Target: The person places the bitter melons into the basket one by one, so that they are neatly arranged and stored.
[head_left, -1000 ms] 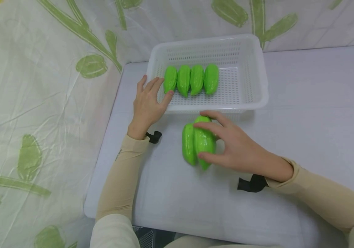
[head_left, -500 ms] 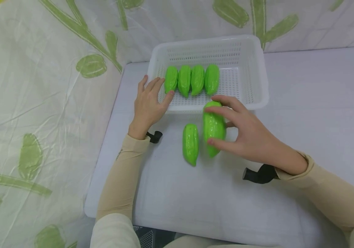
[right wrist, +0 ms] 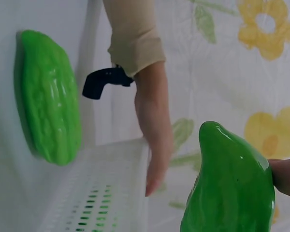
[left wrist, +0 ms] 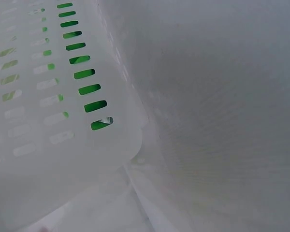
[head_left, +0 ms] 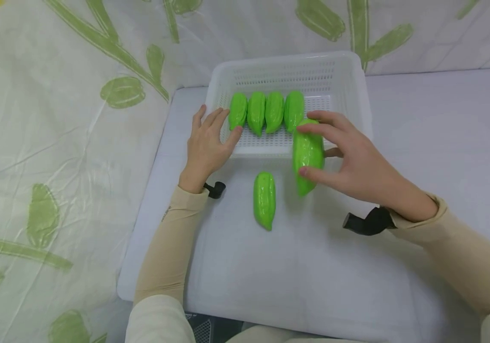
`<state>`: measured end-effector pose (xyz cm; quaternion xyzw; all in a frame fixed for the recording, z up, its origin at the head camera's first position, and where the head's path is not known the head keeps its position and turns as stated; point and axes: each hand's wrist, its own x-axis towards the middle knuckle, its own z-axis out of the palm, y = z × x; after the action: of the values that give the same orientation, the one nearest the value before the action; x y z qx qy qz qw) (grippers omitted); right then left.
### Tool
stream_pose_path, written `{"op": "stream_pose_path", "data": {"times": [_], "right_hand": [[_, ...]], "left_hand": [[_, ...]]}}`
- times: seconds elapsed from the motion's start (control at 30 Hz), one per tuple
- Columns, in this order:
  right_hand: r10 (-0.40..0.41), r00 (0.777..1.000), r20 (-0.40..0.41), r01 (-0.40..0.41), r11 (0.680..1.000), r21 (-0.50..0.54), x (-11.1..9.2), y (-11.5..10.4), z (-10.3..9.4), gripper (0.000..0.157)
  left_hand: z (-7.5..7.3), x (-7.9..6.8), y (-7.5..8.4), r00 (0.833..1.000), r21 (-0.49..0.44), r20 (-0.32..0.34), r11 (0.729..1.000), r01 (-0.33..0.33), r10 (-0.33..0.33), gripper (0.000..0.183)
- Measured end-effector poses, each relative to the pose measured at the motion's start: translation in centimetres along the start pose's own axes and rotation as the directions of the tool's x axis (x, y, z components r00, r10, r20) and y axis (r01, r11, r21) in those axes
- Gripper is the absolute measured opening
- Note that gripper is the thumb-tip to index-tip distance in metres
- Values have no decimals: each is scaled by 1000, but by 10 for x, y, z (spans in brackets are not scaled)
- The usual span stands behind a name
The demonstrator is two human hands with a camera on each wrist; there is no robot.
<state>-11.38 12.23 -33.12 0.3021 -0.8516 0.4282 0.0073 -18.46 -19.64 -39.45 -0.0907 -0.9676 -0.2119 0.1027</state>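
Observation:
My right hand (head_left: pixel 358 159) grips a glossy green bitter melon (head_left: pixel 308 155) between thumb and fingers, its narrow tip pointing down toward the table's front. It overlaps the front rim of a white perforated basket (head_left: pixel 257 152) in the head view. Inside that basket several similar bitter melons (head_left: pixel 256 112) lie side by side. Another bitter melon (head_left: pixel 264 200) lies on the table in front of the basket; the right wrist view shows its bumpy skin. My left hand (head_left: pixel 208 145) rests at the basket's left rim, fingers spread and extended; the left wrist view shows only the basket's slotted wall (left wrist: pixel 53 140).
The white table (head_left: pixel 245 276) carries the basket near its back edge. A plastic sheet (head_left: pixel 69 157) printed with leaves hangs along the left and back. Each wrist wears a black camera mount (head_left: pixel 369 222).
My right hand has lifted one bitter melon away from its neighbour and carried it right and up to the basket's front rim. The left hand has stayed in place.

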Motion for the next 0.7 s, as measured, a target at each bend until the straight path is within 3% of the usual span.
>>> {"op": "stream_pose_path", "data": {"times": [0.3, 0.7], "right_hand": [[72, 997, 7, -72, 996, -47, 27, 6, -26, 66], [89, 996, 9, -88, 993, -80, 49, 14, -39, 64]], "left_hand": [[-1, -1, 0, 1000, 3, 10, 1000, 5, -5, 68], [-1, -1, -1, 1000, 1, 9, 1000, 1, -1, 67]]}}
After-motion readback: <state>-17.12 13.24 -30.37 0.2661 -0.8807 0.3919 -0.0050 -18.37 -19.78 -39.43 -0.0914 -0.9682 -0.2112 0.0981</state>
